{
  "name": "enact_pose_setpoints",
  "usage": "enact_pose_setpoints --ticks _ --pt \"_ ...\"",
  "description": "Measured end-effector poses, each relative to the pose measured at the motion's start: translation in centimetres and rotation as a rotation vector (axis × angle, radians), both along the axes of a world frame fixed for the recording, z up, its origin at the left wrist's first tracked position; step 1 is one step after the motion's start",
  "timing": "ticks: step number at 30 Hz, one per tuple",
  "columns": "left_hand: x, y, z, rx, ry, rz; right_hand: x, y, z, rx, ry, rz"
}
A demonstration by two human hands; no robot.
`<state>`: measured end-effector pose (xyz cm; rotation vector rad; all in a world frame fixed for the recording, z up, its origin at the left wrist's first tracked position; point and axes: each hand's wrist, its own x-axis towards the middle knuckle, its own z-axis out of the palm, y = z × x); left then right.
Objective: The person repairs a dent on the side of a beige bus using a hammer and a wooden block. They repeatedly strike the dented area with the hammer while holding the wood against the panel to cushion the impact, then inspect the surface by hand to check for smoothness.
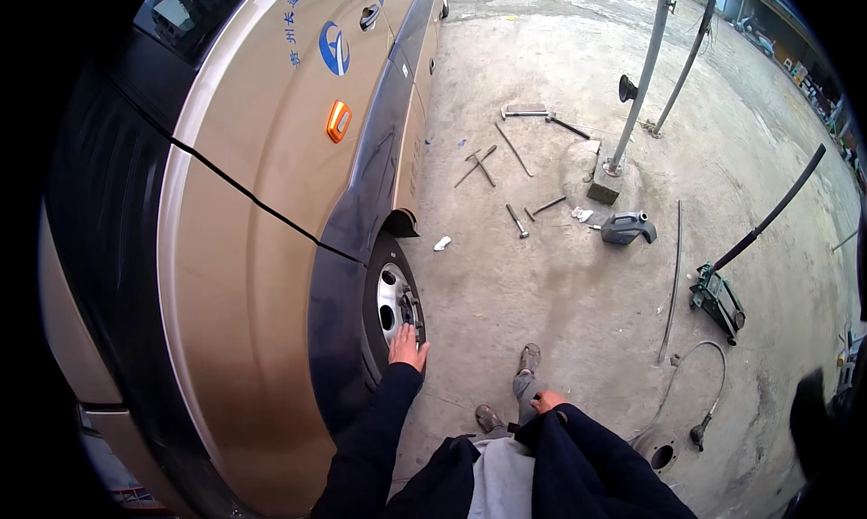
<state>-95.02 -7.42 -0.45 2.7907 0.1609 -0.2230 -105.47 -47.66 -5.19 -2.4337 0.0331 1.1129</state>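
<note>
The front wheel [394, 289] of a brown and dark blue bus [262, 212] is close on my left. Over its lower part, my left hand [408, 347] is stretched out with fingers apart, seeming to touch the wheel near its hub and holding nothing. My right hand [548, 401] hangs by the hem of my dark jacket [587, 438], in front of my leg. Its fingers are curled, and whatever they may hold is hidden.
Hammers [517, 219] and several bars [515, 149] lie on the concrete ahead. Right of them are a grey jug [627, 228], a pole [643, 77] on a concrete block [604, 190], a long rod [671, 284], a green floor jack [718, 304] and a hose [722, 375].
</note>
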Motion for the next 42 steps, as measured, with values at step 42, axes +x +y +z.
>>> enact_pose_setpoints --ticks 42 --pt "87.7 10.4 13.6 0.945 -0.225 -0.219 63.6 7.5 -15.5 0.408 -0.001 -0.624"
